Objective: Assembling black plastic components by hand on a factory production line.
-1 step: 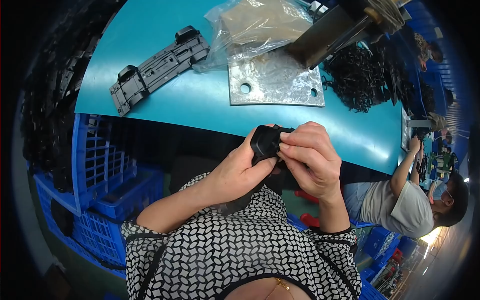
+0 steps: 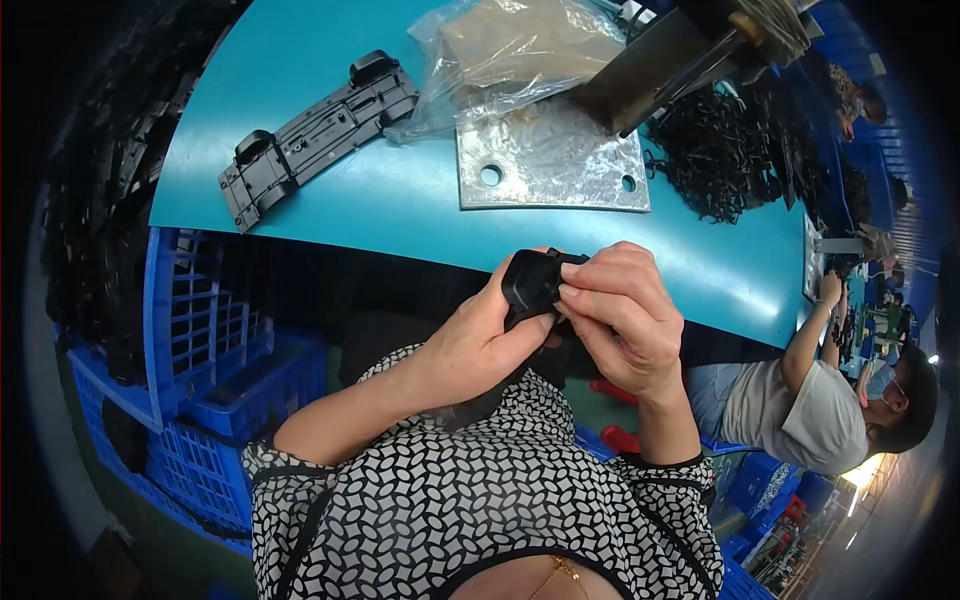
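A small black plastic part (image 2: 531, 280) with a rounded, hollow end is held between my hands, just in front of the table edge. My left hand (image 2: 478, 338) is wrapped round its left side, thumb below. On its right edge, the thumb and fingertips of my right hand (image 2: 628, 310) pinch together; whether they grip the part itself or a smaller piece on it is hidden. On the table beyond lies a long dark grey plastic moulding (image 2: 318, 142) with two raised, cup-like ends, touched by neither hand.
The turquoise table (image 2: 390, 215) bears a metal plate with holes (image 2: 555, 165), a clear plastic bag (image 2: 530, 50), a rusty metal stand (image 2: 650, 70) and a heap of black clips (image 2: 715, 160). Blue crates (image 2: 205, 470) stand at left. A co-worker (image 2: 800, 410) sits at right.
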Demonstrator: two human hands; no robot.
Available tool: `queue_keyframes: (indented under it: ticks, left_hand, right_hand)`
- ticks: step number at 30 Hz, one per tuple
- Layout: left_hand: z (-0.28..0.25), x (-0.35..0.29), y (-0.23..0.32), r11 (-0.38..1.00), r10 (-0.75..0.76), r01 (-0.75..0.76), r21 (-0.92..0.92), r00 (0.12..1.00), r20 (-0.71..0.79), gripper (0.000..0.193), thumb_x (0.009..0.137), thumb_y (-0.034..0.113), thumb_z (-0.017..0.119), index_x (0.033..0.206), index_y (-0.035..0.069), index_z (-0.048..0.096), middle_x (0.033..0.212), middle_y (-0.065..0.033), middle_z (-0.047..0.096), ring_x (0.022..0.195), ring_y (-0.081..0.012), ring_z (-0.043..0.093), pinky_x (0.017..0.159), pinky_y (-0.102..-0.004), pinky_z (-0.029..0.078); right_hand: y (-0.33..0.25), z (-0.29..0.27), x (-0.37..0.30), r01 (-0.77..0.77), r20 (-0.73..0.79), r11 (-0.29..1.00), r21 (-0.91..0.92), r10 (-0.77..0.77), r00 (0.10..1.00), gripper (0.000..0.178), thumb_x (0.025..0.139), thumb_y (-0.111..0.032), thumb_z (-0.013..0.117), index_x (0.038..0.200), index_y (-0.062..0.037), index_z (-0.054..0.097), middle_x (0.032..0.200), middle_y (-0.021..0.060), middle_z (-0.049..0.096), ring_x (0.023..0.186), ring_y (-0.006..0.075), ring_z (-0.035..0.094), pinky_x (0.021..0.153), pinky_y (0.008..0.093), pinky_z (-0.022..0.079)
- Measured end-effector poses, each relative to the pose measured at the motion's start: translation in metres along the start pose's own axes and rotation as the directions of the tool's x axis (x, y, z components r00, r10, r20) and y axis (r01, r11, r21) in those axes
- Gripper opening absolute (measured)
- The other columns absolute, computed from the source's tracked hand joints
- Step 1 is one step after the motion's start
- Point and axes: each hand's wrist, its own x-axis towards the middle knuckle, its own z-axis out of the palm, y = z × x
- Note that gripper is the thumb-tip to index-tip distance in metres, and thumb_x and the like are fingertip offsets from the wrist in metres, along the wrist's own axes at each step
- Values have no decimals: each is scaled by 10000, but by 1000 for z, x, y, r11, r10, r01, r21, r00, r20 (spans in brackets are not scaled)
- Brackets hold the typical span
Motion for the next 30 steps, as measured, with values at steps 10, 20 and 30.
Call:
queue_keyframes:
  ticks: [10, 20, 30]
  left_hand:
    - [-3, -1, -10, 998, 35, -32, 60, 998, -51, 433, 827, 40, 498, 1224, 9, 329, 1034, -63, 502, 928, -105, 508, 810, -250, 415]
    - [-7, 6, 0, 897, -173, 135, -422, 983, -54, 295, 860, 192, 550, 1064, -9, 476, 882, -99, 594, 745, -154, 612, 642, -246, 503]
    - [-6, 12, -7, 895, -209, 151, -419, 973, -97, 320, 880, 241, 498, 1074, -13, 477, 883, -115, 598, 742, -171, 612, 627, -255, 513]
  right_hand:
    - [0, 11, -4, -126, -43, 990, 68, 130, 991, 173, 627, 17, 674, 774, -1, 585, 866, 99, 606, 742, 231, 567, 697, 338, 426]
    - [5, -8, 4, -178, 92, 962, 205, 162, 982, 194, 669, 11, 628, 861, -13, 633, 972, 84, 618, 891, 256, 549, 797, 345, 423]
    - [9, 1, -22, -277, -11, 949, 148, 282, 959, 267, 655, 25, 659, 916, -20, 627, 764, 70, 580, 708, 201, 539, 603, 288, 438]
